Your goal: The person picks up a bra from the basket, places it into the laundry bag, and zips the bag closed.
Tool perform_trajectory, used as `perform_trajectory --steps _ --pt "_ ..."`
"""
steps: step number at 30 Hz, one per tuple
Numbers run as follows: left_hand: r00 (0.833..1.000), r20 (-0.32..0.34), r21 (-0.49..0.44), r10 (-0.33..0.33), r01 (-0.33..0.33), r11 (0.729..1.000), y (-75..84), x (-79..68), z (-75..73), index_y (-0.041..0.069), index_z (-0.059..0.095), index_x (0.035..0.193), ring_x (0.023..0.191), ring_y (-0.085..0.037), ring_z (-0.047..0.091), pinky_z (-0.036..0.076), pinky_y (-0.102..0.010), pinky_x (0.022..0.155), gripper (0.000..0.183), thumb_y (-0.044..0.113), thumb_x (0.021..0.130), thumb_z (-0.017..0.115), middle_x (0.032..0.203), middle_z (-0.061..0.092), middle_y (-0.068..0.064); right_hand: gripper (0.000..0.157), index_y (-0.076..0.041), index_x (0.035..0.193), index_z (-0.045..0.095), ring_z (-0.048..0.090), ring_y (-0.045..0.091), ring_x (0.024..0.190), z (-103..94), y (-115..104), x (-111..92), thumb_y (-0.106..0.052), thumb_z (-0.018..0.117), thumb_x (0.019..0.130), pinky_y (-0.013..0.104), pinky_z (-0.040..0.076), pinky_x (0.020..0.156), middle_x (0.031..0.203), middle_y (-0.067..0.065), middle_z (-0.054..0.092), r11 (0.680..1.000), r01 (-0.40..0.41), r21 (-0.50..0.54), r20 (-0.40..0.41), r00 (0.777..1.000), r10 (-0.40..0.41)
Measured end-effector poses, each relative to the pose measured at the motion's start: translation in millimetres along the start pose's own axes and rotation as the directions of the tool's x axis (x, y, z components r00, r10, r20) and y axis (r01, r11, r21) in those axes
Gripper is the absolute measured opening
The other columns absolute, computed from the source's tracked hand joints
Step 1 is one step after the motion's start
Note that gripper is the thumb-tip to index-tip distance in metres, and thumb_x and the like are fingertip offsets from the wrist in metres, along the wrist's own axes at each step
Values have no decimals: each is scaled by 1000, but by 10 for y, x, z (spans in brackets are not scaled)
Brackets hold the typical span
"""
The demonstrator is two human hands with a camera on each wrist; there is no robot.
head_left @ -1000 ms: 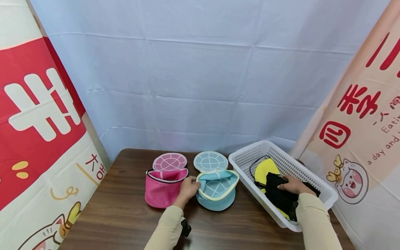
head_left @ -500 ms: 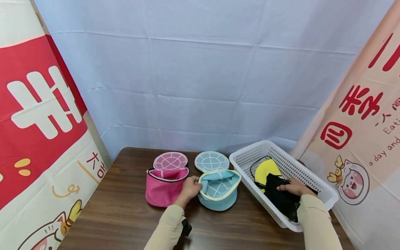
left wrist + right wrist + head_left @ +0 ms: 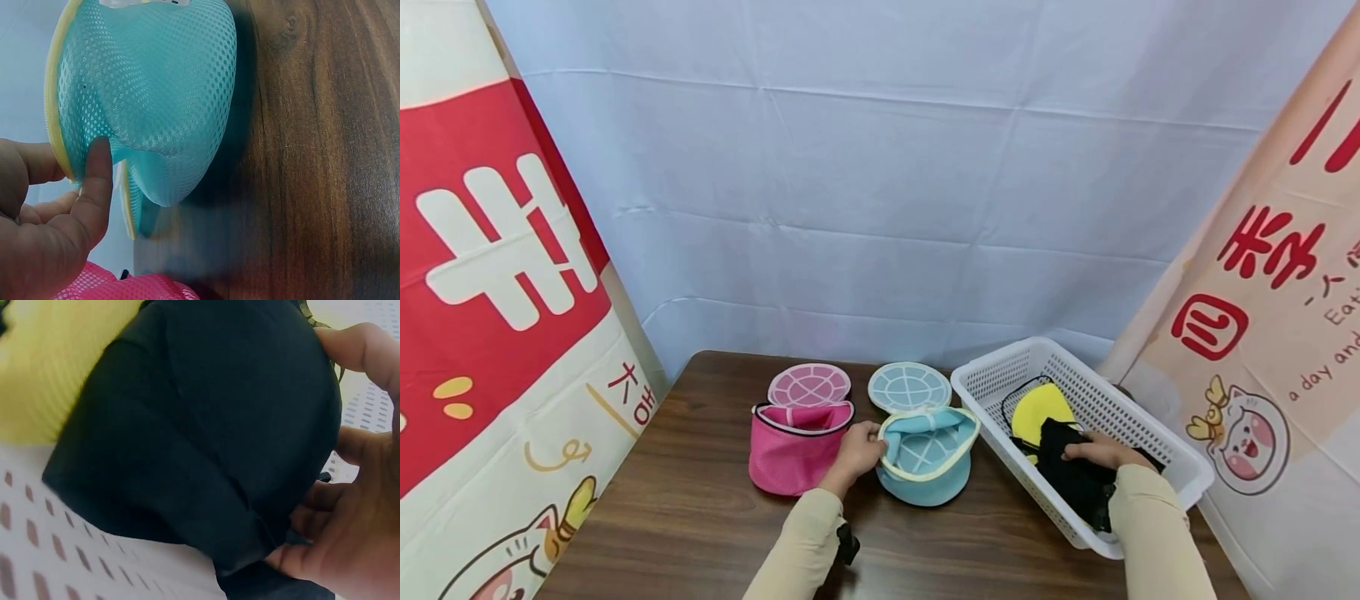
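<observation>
My left hand (image 3: 857, 452) pinches the yellow-edged rim of a blue mesh laundry bag (image 3: 928, 490), which stands unzipped on the table with its round lid (image 3: 910, 387) folded back. In the left wrist view, thumb and fingers lie on either side of the rim, and the mesh (image 3: 169, 94) dents beside them. Inside the white basket, my right hand (image 3: 1101, 453) holds a black bra (image 3: 1063, 475). The right wrist view has its smooth cup (image 3: 219, 425) filling the middle, fingers curled at its edge. A yellow bra (image 3: 1042, 407) lies partly beneath it.
A pink mesh laundry bag (image 3: 786, 467) stands open left of the blue one, its pink lid (image 3: 808, 386) laid back. The perforated white basket (image 3: 1150, 429) sits at an angle on the right of the brown wooden table (image 3: 662, 492). Behind hangs a pale blue cloth (image 3: 865, 167).
The blue bag and my left hand have shifted very slightly right. My right hand stays on the black bra in the basket with hardly any movement.
</observation>
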State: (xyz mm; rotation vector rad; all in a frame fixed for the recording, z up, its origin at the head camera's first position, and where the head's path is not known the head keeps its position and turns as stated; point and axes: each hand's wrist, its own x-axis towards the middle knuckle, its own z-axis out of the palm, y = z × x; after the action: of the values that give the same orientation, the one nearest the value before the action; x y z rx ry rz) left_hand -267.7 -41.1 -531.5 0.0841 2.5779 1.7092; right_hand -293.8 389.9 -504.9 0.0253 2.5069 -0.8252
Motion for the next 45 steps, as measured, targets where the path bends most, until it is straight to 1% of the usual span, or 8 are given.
perform_trajectory --steps 7,13,20,26,33,38,42,45 --pt "999 27 -1 -18 18 1000 29 -22 13 -11 59 108 54 -12 47 42 -25 49 29 -1 81 58 65 49 -3 91 22 134 19 8 60 123 -4 -4 -44 -44 57 85 64 19 96 135 47 6 998 -18 -59 15 1000 19" --pt "996 63 -13 -56 57 998 34 -29 12 -9 55 120 52 -13 48 46 -27 50 40 -2 80 53 64 50 -5 100 24 134 12 10 60 122 4 22 -49 -48 58 82 64 21 96 134 47 5 996 -54 -74 11 998 55" --pt "996 49 0 -74 74 997 59 -14 5 -8 55 120 58 -14 49 45 -27 53 36 4 86 55 70 51 -5 95 22 126 36 32 59 112 -52 -27 -102 -57 59 80 66 26 90 125 43 35 970 -41 -241 -112 994 15" --pt "993 71 -65 -96 101 993 41 -29 8 -8 54 120 58 -15 51 51 -33 58 35 3 87 55 70 52 -7 83 20 116 49 41 53 107 -134 -34 -145 -55 60 80 66 27 88 116 38 47 960 -3 -281 -148 988 -40" --pt "992 82 -122 -92 102 987 27 -49 -11 -10 53 120 62 -18 55 53 -40 61 35 2 88 55 73 53 -9 82 25 125 30 34 54 112 -235 -62 -270 -40 59 85 58 36 87 123 44 32 998 58 -20 -61 996 -59" --pt "990 89 -128 -111 122 984 23 -51 -11 -9 52 122 64 -17 55 53 -40 63 35 2 88 54 75 52 -10 39 7 89 33 39 34 84 -233 -9 -389 -21 59 85 41 37 65 93 23 36 967 46 251 -39 999 -38" --pt "989 93 -141 -113 125 982 16 -54 -13 -9 51 122 64 -17 55 53 -40 63 35 2 89 53 74 52 -10 38 -3 82 24 37 25 75 -243 -13 -449 -17 60 85 38 35 60 87 13 31 955 52 292 -20 999 -49" --pt "990 96 -153 -105 119 981 8 -55 -17 -9 51 122 62 -17 56 53 -38 61 35 1 88 53 74 53 -10 43 9 93 30 42 36 85 -279 -45 -479 -19 62 84 43 41 66 96 25 35 965 31 259 15 999 -37"
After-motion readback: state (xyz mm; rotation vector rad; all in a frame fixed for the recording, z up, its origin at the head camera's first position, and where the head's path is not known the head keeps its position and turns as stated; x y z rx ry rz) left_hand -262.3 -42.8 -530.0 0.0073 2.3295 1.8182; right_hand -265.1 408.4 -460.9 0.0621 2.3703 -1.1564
